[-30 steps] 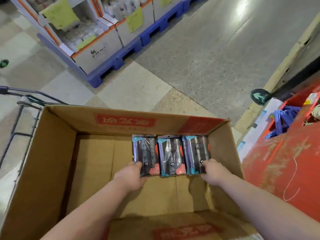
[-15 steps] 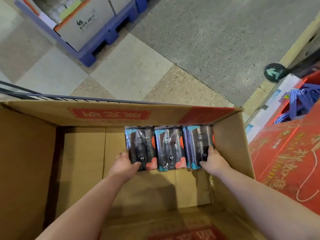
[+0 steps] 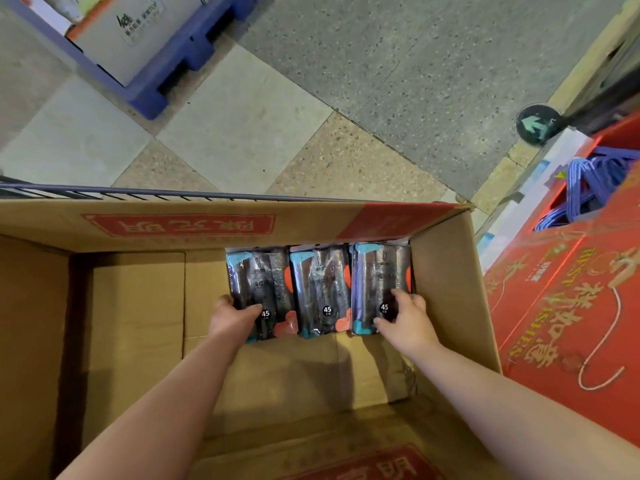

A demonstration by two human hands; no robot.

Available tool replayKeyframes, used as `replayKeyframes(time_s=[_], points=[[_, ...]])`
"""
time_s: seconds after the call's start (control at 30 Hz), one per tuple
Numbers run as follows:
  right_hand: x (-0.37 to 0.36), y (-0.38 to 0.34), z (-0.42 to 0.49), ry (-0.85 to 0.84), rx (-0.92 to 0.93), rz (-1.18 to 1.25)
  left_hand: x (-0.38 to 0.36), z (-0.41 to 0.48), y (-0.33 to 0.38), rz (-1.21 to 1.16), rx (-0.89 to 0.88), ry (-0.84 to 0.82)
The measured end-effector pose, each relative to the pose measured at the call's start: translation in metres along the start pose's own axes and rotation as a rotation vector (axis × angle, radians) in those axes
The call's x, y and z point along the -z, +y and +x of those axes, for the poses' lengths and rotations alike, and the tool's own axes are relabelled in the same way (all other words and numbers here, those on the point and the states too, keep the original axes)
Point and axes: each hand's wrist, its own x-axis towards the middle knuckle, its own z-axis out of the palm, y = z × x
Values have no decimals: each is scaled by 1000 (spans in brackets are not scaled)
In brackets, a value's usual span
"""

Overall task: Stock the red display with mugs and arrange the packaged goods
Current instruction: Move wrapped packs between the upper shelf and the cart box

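In the cardboard box [image 3: 446, 278], your left grip [image 3: 232, 318] curls round the left pack [image 3: 258, 282]; your right grip [image 3: 407, 318] pinches the right pack [image 3: 375, 271].

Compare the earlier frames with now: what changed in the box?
The left hand and right hand slid forward from the packs' near ends and now grip the left pack and right pack over their faces. The three packs, middle pack untouched, remain side by side at the far wall of the cardboard box.
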Motion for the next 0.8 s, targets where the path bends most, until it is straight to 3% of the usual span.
replayKeyframes(time_s=[0.13,0.33,0.47,0.8], points=[[-2,2,15,97,-139,117,-4,4,0,-19,22,11],[-7,-1,27,6,-291,84,-8,3,-1,-14,30,27],[-18,8,30,-5,-357,356,-6,-2,-3,-20,26,23],[-28,7,11,26,-266,692,-3,-28,-23,-92,-7,-47]])
